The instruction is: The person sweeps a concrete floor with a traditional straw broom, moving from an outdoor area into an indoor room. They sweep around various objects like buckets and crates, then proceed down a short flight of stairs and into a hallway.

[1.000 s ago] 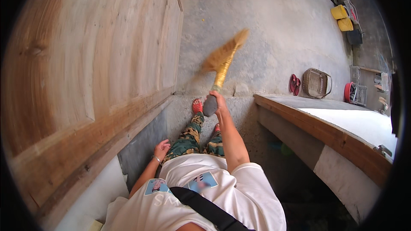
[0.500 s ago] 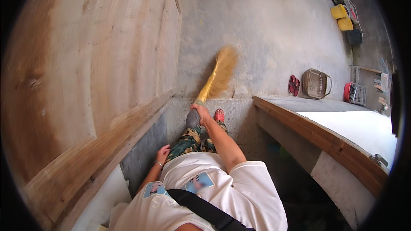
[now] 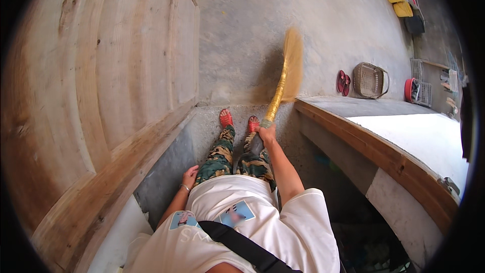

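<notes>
Right hand [image 3: 267,133]: wrapped round your broom [image 3: 285,78]
Left hand [image 3: 190,176]: empty, fingers half-curled
Broom: over the floor's [image 3: 242,30] near edge

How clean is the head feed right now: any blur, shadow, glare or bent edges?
Head view: the broom's bristles look smeared, with a soft shadow on the floor to their left; head view, right: a pale patch is nearly featureless, perhaps glare; head view, left: the wooden panel's lines bow towards the black rim; head view, lower right: deep shade hides most detail.
</notes>
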Tool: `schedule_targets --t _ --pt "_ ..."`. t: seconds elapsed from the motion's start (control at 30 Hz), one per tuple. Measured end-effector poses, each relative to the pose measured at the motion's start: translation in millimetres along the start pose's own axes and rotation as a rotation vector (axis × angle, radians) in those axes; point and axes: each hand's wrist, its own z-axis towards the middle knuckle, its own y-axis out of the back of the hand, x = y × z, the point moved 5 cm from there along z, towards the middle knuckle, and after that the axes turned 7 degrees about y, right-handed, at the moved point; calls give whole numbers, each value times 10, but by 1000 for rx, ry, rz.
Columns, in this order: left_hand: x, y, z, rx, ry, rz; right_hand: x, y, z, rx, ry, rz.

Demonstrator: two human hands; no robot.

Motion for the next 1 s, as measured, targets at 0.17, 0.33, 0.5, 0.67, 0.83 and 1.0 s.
schedule_targets --t 0.17,0.33,0.5,0.67,0.83,1.0 --pt "-51 34 59 34 45 -1 218 -392 -36 221 -315 418" --pt "-213 -2 147 26 -15 111 868 107 -658 252 -197 590" --pt "-257 24 183 70 25 47 608 321 -685 -15 31 151" --pt "-108 28 175 74 -16 4 501 -259 -331 69 -186 80" --pt "-128 217 191 62 -1 -50 451 -1244 -227 303 -257 384" --pt "-430 272 364 45 27 66 1154 -641 -118 618 -315 897"
